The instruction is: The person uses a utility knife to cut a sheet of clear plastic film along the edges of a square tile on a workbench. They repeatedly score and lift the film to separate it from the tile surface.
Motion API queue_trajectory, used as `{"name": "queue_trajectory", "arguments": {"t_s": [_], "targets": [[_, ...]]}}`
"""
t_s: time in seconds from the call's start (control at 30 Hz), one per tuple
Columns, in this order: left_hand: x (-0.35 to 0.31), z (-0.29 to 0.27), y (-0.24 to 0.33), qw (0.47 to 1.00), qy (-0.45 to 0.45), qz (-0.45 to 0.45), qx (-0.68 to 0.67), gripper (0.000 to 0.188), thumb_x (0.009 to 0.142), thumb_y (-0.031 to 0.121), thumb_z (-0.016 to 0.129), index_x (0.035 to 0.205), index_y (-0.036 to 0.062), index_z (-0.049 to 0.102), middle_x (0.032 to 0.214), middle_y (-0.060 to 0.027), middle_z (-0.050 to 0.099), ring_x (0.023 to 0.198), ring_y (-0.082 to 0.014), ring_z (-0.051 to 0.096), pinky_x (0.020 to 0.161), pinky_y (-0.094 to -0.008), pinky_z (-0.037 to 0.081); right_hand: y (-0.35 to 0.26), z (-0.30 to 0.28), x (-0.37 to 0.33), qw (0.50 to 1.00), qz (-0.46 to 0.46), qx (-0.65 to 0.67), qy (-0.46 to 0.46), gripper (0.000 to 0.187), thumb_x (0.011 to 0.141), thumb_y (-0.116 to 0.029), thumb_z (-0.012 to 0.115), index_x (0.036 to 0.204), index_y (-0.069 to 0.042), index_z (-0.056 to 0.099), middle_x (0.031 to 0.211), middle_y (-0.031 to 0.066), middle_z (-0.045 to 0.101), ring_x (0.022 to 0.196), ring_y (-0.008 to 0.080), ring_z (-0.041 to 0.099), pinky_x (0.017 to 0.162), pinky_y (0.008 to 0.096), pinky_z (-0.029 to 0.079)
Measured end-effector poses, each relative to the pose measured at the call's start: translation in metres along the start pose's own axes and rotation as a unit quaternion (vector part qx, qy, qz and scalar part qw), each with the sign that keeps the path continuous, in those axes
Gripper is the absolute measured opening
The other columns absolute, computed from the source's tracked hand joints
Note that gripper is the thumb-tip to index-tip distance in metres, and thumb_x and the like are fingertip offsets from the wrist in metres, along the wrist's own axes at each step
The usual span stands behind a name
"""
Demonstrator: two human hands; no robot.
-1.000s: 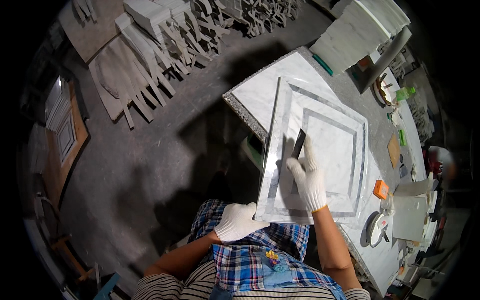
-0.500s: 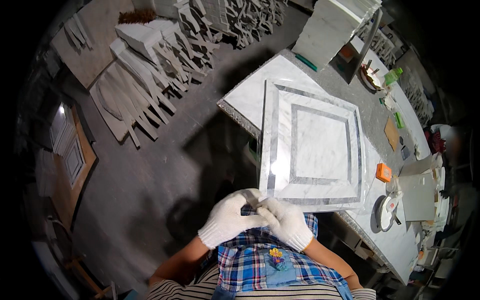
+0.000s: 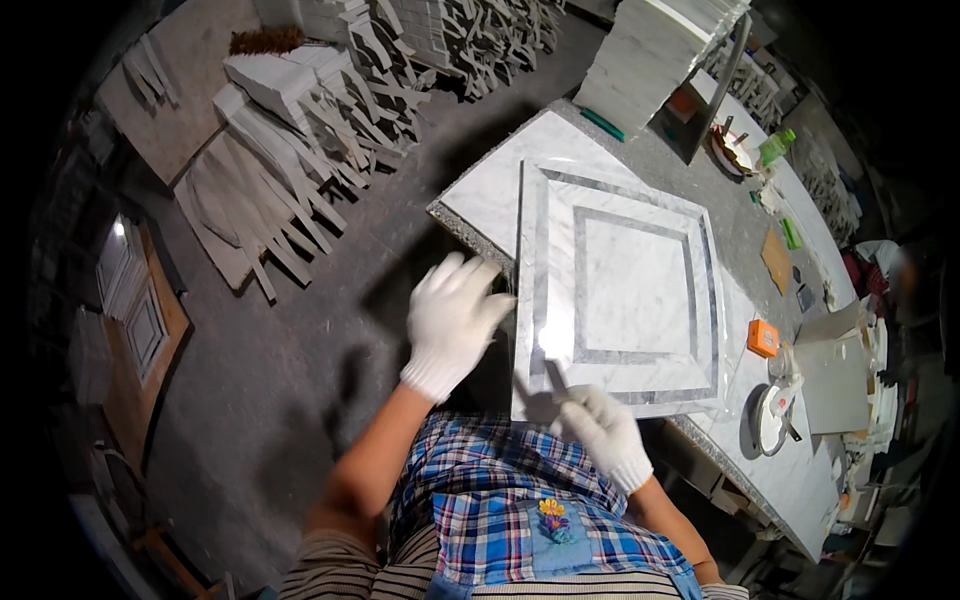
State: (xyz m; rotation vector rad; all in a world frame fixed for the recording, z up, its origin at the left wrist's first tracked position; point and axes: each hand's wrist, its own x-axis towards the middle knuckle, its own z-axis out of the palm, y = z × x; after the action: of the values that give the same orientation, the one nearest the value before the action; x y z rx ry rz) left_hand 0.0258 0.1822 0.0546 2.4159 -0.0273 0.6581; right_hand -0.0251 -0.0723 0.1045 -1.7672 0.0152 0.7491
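A square marble panel, white with grey inlaid bands, lies on the worktable in front of me. My left hand, in a white knit glove, is raised beside the panel's left edge, fingers spread and holding nothing; its thumb tip comes close to the edge, and I cannot tell if it touches. Over the panel's near left corner, my gloved right hand is closed around a small flat grey blade. The blade points up and away from me, casting a shadow on the marble. Its handle end is hidden in the glove.
On the right of the table are an orange box and a white round dish. Upright marble slabs stand at the far end. Stacks of stone strips sit on the floor at left, beyond a leaning board.
My hands were together at the panel's near left corner. The left has moved up and left and spread its fingers; the right has shifted right, and the blade in it now shows clearly.
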Motion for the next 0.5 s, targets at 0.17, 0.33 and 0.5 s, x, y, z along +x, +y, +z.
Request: {"name": "queue_trajectory", "arguments": {"t_s": [0.17,0.33,0.5], "targets": [[0.089,0.058,0.002,0.975,-0.060,0.144,0.156,0.058,0.084,0.044,0.069,0.123,0.0009,0.065,0.135,-0.0144,0.057,0.133,-0.0382,0.041,0.110,-0.0503,0.032,-0.010,-0.014,0.016,0.990,-0.075,-0.066,0.094,0.021,0.103,-0.016,0.055,0.107,0.003,0.064,0.086,0.0055,0.072,0.076,0.0086,0.063,0.071,0.0251,0.052],[0.080,0.050,0.005,0.960,-0.185,0.146,0.153,0.069,0.081,0.046,0.072,0.127,-0.0043,0.060,0.135,-0.0167,0.055,0.136,-0.0405,0.039,0.114,-0.0532,0.029,-0.009,-0.025,0.023,0.988,-0.051,0.071,0.128,0.022,0.104,-0.014,0.053,0.107,0.005,0.062,0.090,0.0079,0.072,0.079,0.0110,0.063,0.077,0.0249,0.052],[0.025,0.016,0.028,0.951,-0.233,0.157,0.130,0.069,0.081,0.049,0.071,0.126,-0.0023,0.062,0.137,-0.0166,0.055,0.135,-0.0434,0.038,0.115,-0.0578,0.027,-0.010,-0.040,0.043,0.984,-0.096,-0.043,0.145,0.023,0.102,-0.019,0.056,0.107,0.002,0.065,0.092,0.0071,0.071,0.082,0.0117,0.062,0.076,0.0272,0.050]]}}
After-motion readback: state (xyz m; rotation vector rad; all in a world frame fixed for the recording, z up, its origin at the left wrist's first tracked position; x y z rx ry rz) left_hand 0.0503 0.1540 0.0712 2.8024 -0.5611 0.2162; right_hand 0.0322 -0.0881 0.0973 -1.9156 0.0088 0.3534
